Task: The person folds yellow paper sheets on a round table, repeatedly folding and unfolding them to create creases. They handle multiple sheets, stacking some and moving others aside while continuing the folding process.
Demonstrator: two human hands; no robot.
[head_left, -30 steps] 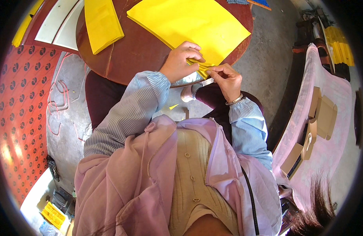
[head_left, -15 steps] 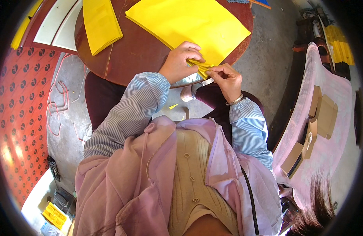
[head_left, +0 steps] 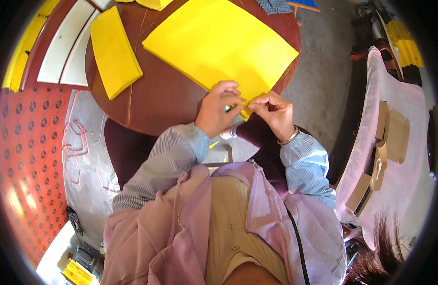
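Altogether, two whole yellow stacks lie on one round table: the narrow stack at left, the large stack centrally. Both forearms reach forward; left hand and right hand, fingers bent, pinch the large stack's near corner together.

I can see a loose pink jacket, worn open over a beige ribbed top with round buttons down its front; the sleeves are pale blue with fine stripes, a silvery bangle circles the right wrist, and the trousers are dark
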